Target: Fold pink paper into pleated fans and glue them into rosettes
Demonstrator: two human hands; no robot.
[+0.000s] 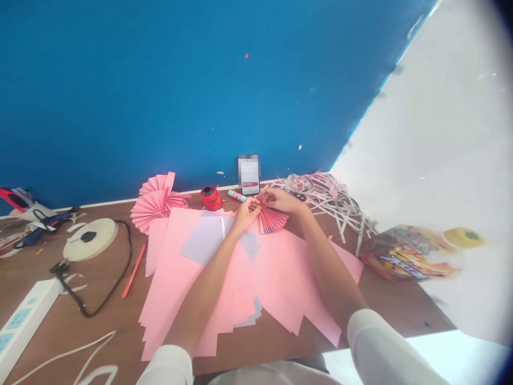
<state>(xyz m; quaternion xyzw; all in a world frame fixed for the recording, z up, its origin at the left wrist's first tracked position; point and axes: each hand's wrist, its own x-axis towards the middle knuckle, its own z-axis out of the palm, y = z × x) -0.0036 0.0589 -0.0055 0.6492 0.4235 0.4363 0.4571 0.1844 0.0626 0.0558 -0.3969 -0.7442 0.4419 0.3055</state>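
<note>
A pleated pink paper fan (273, 220) is held up over the sheets, its folds spread downward to the right. My left hand (246, 213) pinches the fan's narrow upper end with closed fingers. At the same end my right hand (284, 201) also grips the folds, thumb and fingers pressed together. Beneath both forearms lie loose pink paper sheets (188, 240), with grey-lilac pieces (204, 240) and a narrow white strip (223, 228) on them. Just behind my left hand is a glue stick (236, 195) with a light blue cap.
A phone (249, 179) leans on the blue wall beside a red round container (211, 198). Finished-looking pink fans (154, 206) stand left; paper shreds (336, 206) heap right, near a snack bag (409, 256). A red pen (134, 271), cable reel (91, 239) and power strip (28, 321) lie left.
</note>
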